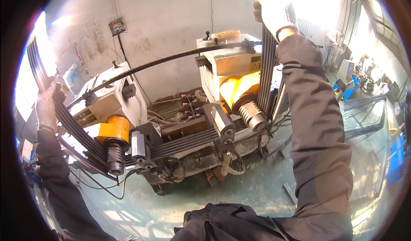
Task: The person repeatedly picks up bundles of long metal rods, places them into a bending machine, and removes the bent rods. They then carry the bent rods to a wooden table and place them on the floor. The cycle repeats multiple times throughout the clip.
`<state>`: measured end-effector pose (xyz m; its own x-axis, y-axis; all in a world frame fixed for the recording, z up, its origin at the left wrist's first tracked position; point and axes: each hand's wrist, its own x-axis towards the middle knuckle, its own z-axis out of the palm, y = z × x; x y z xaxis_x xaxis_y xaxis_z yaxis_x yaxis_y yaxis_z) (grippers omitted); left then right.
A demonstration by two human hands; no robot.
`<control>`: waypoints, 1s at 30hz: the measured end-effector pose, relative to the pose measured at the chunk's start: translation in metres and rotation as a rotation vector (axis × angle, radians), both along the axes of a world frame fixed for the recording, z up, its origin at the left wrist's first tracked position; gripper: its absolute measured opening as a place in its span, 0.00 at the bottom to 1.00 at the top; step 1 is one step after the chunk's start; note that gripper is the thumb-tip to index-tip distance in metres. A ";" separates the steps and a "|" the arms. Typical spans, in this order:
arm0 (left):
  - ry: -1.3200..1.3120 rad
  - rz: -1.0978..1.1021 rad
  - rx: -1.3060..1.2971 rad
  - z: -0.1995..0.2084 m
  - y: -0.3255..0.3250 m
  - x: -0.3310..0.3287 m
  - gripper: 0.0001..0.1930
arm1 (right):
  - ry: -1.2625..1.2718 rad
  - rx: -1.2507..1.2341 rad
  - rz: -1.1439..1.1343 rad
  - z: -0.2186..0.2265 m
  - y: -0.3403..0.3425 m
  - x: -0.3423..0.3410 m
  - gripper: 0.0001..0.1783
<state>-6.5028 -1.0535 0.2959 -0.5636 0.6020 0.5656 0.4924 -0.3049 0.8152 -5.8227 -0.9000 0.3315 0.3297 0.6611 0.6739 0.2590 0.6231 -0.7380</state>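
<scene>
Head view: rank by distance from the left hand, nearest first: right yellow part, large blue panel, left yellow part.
1. Left yellow part: on the left machine, lower right of the left hand in view.
2. Right yellow part: on the right machine.
3. Large blue panel: far right edge.

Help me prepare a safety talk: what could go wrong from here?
The left hand and right hand hold raised ends of the bent rods; if a grip slips, those ends might swing or drop. The rods lie close together, so they could pinch either hand. They also run close by the grooved rollers, where a hand sliding low might get caught.
</scene>
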 end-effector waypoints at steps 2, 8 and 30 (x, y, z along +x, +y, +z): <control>0.059 0.054 -0.030 0.000 -0.002 -0.001 0.16 | -0.048 0.014 0.005 -0.001 0.000 0.001 0.19; 0.266 0.054 -0.077 0.002 -0.007 -0.002 0.18 | 0.005 -0.014 0.073 -0.002 0.025 0.009 0.19; 0.305 -0.124 -0.372 -0.029 -0.053 -0.032 0.22 | -0.082 -0.077 -0.137 -0.070 0.029 0.047 0.23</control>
